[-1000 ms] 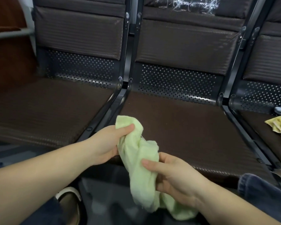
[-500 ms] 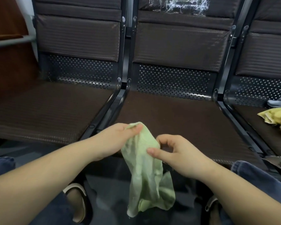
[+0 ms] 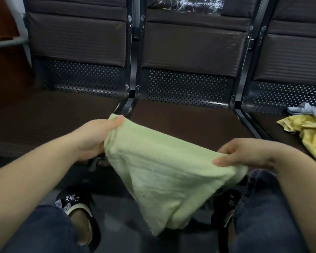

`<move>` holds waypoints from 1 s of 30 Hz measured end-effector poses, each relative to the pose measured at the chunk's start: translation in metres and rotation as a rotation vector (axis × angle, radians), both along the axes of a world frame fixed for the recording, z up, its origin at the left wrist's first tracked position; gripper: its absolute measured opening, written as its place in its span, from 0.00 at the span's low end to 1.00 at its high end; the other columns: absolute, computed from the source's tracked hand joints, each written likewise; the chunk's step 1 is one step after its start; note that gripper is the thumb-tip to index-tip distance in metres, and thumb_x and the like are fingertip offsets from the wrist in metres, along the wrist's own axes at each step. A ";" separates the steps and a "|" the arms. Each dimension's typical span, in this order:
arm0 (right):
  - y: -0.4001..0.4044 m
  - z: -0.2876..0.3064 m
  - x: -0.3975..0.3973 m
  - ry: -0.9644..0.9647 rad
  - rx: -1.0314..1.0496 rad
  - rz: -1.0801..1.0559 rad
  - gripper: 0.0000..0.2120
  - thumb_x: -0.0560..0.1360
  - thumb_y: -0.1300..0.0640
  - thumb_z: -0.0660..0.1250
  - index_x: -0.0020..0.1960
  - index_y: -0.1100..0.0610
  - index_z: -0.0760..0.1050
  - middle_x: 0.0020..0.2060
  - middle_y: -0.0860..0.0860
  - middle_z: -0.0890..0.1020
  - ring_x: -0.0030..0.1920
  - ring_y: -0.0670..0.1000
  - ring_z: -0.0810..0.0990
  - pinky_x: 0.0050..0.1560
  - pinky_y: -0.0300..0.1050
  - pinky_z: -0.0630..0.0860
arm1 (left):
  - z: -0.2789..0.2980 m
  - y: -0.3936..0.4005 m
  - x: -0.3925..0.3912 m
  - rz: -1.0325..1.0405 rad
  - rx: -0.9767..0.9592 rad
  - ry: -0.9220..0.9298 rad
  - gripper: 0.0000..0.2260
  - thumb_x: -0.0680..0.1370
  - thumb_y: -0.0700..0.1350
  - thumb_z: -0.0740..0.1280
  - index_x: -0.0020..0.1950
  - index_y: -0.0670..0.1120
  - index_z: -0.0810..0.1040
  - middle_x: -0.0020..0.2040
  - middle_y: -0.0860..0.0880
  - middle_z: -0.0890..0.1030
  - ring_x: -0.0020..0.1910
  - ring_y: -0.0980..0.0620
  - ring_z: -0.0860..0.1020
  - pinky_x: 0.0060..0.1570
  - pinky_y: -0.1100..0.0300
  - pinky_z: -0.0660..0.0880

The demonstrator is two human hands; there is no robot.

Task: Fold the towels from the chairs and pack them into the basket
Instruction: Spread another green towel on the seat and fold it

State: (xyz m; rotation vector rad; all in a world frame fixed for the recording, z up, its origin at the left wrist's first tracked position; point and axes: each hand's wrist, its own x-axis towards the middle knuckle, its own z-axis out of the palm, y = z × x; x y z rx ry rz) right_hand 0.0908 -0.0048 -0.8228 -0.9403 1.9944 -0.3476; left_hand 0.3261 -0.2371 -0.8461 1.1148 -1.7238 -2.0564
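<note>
— Where's the towel now?

— I've got the green towel stretched in the air just in front of the middle seat, over my knees. My left hand pinches one top corner, thumb curled over the cloth; my right hand pinches the other, fingers closed on the edge. The rest hangs down in a loose point.

— Which step is that?

— Opening it out, I'd say; no fold is made yet. Next I need it flat, probably laid on that seat, then corner brought to corner.

— What else is waiting?

— A yellow towel lies crumpled on the seat to the right of the middle one, a pale blue cloth touching it behind. I can't see the basket.
</note>
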 end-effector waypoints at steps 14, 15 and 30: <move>0.023 -0.025 -0.049 0.099 0.236 -0.228 0.05 0.74 0.62 0.69 0.40 0.61 0.79 0.29 0.53 0.78 0.28 0.48 0.73 0.29 0.38 0.71 | -0.020 -0.042 0.017 -0.483 0.031 -0.377 0.38 0.49 0.54 0.84 0.54 0.39 0.82 0.52 0.39 0.83 0.43 0.46 0.84 0.38 0.56 0.81; 0.022 -0.027 -0.050 0.132 0.200 -0.267 0.05 0.74 0.63 0.69 0.40 0.62 0.79 0.27 0.53 0.77 0.25 0.48 0.72 0.26 0.38 0.69 | -0.021 -0.044 0.014 -0.427 -0.027 -0.388 0.33 0.54 0.53 0.83 0.54 0.39 0.82 0.49 0.41 0.84 0.40 0.48 0.84 0.36 0.59 0.80; -0.010 -0.041 -0.054 0.287 -0.129 -0.657 0.10 0.80 0.58 0.60 0.43 0.62 0.73 0.34 0.56 0.81 0.32 0.52 0.79 0.34 0.45 0.77 | -0.047 -0.042 -0.031 0.088 -0.218 -0.384 0.10 0.81 0.46 0.61 0.51 0.40 0.76 0.35 0.48 0.82 0.31 0.54 0.77 0.21 0.66 0.70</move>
